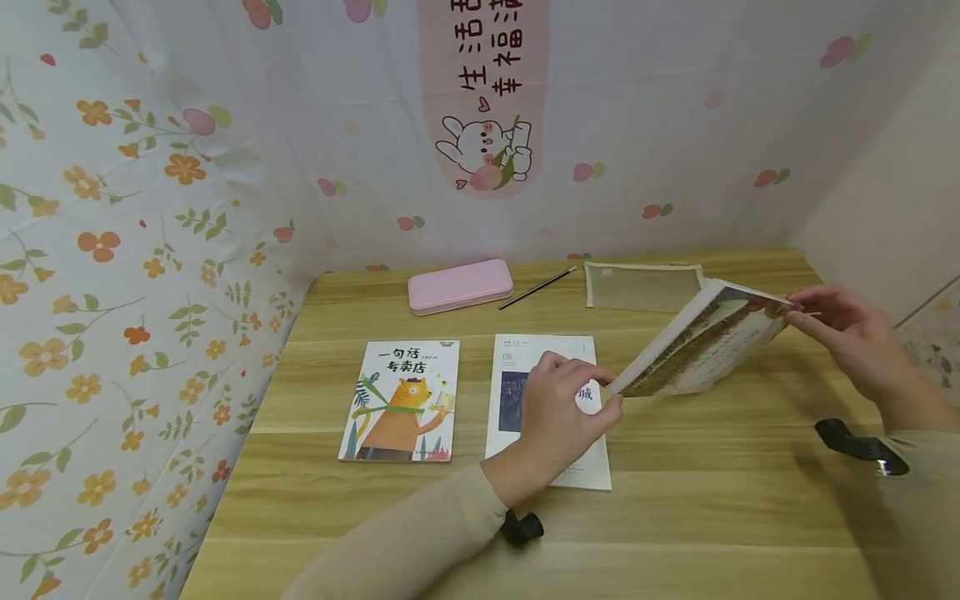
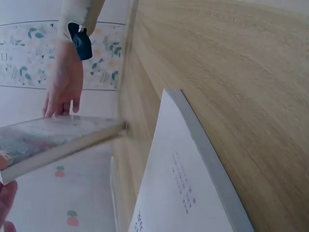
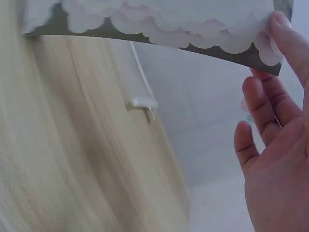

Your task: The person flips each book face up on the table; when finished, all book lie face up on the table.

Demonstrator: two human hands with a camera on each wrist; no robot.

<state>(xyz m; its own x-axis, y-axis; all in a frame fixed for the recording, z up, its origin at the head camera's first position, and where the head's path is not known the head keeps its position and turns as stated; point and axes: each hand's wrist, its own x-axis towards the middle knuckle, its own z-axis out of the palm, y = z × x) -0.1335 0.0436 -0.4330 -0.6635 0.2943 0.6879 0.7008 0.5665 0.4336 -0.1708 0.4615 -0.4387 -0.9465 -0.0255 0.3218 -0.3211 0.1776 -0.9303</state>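
Mostly hidden: we cannot read the cover of the raised book; its pattern is too blurred, and in the right wrist view only a scalloped corner of it shows.
Covered: our left hand hides part of the white book lying flat under it, so only part of its print is legible.
Cut off: the left wrist view shows just an edge of the raised book and a corner of the white book.
Book's place: lifted off the tabletop, tilted, low end at our left hand, high end at our right.
Left grip: fingers and thumb pinched on the book's lower corner, wrist bent, forearm reaching in from below.
Right grip: our right hand holds the upper edge with fingertips, other fingers loosely spread.
Beside: cat picture book, pink case, pencil, mesh pouch.
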